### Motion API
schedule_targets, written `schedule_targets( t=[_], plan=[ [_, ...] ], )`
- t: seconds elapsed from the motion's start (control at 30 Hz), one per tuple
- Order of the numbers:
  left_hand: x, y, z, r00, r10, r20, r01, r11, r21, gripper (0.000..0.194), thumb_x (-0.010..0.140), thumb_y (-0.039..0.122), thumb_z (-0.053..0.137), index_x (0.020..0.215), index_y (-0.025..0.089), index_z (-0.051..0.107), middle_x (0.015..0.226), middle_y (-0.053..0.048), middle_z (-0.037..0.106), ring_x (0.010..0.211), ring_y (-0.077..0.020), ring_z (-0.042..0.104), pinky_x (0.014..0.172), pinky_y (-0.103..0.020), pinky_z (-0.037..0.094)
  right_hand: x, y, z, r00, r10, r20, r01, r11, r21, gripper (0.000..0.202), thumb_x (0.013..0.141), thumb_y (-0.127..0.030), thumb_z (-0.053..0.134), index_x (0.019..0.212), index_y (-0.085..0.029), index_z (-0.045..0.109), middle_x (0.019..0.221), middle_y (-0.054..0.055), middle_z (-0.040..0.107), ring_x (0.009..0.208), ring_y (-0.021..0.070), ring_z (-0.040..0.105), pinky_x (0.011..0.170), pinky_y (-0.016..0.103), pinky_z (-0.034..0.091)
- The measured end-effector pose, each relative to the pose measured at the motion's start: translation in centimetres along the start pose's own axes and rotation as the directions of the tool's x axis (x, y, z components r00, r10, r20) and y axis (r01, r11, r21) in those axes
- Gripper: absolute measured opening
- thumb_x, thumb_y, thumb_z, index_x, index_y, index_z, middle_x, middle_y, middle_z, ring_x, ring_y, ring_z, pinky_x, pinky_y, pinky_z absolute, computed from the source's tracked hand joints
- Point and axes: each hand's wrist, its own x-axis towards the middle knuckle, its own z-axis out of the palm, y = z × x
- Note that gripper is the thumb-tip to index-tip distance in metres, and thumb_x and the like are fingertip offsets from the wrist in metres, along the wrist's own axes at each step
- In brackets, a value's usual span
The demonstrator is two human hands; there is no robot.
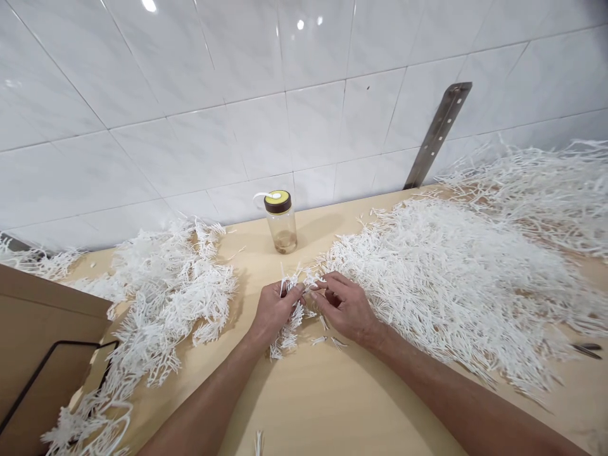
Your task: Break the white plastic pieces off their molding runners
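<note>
Closest to the person on the pale tabletop (308,405) lies a small tuft (258,443) of white strands. At the left, a brown cardboard box (52,329) stands against the spread of white fibres. Further in, the two bare hands meet over a frayed white bundle (286,332), which hangs down from the grip to the table. The left hand (275,310) pinches it between thumb and fingers; the right hand (349,307) has its fingers curled, thumb and forefinger close at the bundle's upper end — I cannot tell whether they are nipping a strand. Short scraps (319,340) lie just below the right hand. Beyond its forearm spreads a broad heap (456,272) of loose strands, a slim dark object (588,349) at its edge; a clumpier pile (175,285) sits left. Past the hands, a clear bottle (284,228) stands upright — yellow-and-black lid, brownish bottom. Behind, a slotted metal strip (439,133) slants against the tiled wall (313,126).
</note>
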Motion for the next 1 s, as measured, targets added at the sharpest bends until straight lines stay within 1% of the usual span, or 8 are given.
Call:
schedule_targets(
  t=[0.1,0.23,0.33,0.43,0.53,0.7,0.87,1.0],
  plan=[
    [-0.08,0.16,-0.03,1.0,0.011,0.015,-0.011,1.0,0.002,0.043,0.074,0.054,0.069,0.059,0.015,0.061,0.042,0.006,0.039,0.04,-0.0071,0.032,0.042,-0.022,0.023,-0.13,0.47,0.22,0.996,-0.084,-0.006,0.083,0.995,-0.047,0.012,0.091,-0.022,0.058,0.094,-0.018,0.068,0.083,0.005,0.059,0.064,0.0135,0.055,0.06,0.028,0.048],
    [0.04,-0.16,-0.05,0.999,0.005,0.041,-0.005,1.0,-0.001,0.044,0.076,0.055,0.068,0.061,0.014,0.062,0.042,0.006,0.039,0.041,-0.0071,0.031,0.043,-0.022,0.023,-0.26,0.79,0.42,0.993,-0.121,0.0,0.121,0.988,-0.093,0.012,0.091,-0.02,0.057,0.096,-0.019,0.068,0.081,0.004,0.059,0.079,0.0177,0.06,0.07,0.031,0.052],
    [0.24,-0.55,-0.07,0.999,0.005,0.049,-0.005,1.0,-0.002,0.044,0.075,0.055,0.068,0.061,0.014,0.062,0.043,0.006,0.039,0.042,-0.007,0.031,0.044,-0.022,0.023,-0.29,0.71,0.55,0.991,-0.134,0.006,0.134,0.984,-0.122,0.012,0.092,-0.02,0.056,0.098,-0.019,0.067,0.074,0.003,0.056,0.077,0.0181,0.058,0.07,0.031,0.052],
    [0.36,-0.75,-0.08,0.998,0.032,0.055,-0.032,0.999,0.005,0.044,0.075,0.055,0.068,0.061,0.014,0.062,0.045,0.006,0.041,0.043,-0.0075,0.032,0.045,-0.022,0.024,-0.33,0.65,0.68,0.988,-0.151,0.02,0.153,0.978,-0.14,0.012,0.093,-0.019,0.056,0.099,-0.019,0.066,0.071,0.002,0.054,0.077,0.0187,0.057,0.07,0.031,0.052],
    [0.31,-0.65,-0.06,0.997,0.044,0.059,-0.046,0.999,0.02,0.044,0.075,0.056,0.068,0.062,0.014,0.062,0.045,0.005,0.041,0.044,-0.0079,0.033,0.045,-0.022,0.025,-0.39,0.68,0.77,0.989,-0.148,0.029,0.151,0.976,-0.155,0.013,0.094,-0.018,0.053,0.098,-0.02,0.065,0.073,0.003,0.056,0.079,0.0192,0.058,0.071,0.032,0.052],
    [0.14,-0.38,-0.06,0.996,0.056,0.063,-0.058,0.998,0.034,0.044,0.076,0.056,0.067,0.062,0.014,0.063,0.047,0.005,0.042,0.046,-0.008,0.033,0.047,-0.022,0.025,-0.39,0.47,0.71,0.99,-0.133,0.037,0.138,0.978,-0.155,0.013,0.095,-0.019,0.051,0.099,-0.019,0.064,0.083,0.005,0.058,0.074,0.0171,0.058,0.07,0.031,0.051],
    [0.18,-0.43,-0.2,0.991,0.095,0.094,-0.098,0.995,0.031,0.045,0.078,0.055,0.065,0.063,0.013,0.064,0.053,0.002,0.047,0.051,-0.0098,0.037,0.051,-0.023,0.028,-0.37,0.3,0.6,0.988,-0.147,0.04,0.151,0.978,-0.146,0.014,0.095,-0.018,0.051,0.099,-0.021,0.064,0.08,0.004,0.057,0.075,0.0175,0.057,0.07,0.031,0.051],
    [0.21,-0.49,-0.28,0.993,0.075,0.094,-0.081,0.995,0.058,0.045,0.078,0.055,0.065,0.061,0.013,0.064,0.049,0.003,0.043,0.049,-0.0092,0.035,0.05,-0.023,0.027,-0.44,0.64,0.66,0.992,-0.12,0.049,0.126,0.981,-0.147,0.013,0.095,-0.02,0.05,0.096,-0.02,0.063,0.077,0.004,0.058,0.074,0.0182,0.055,0.068,0.032,0.05]
  ],
)
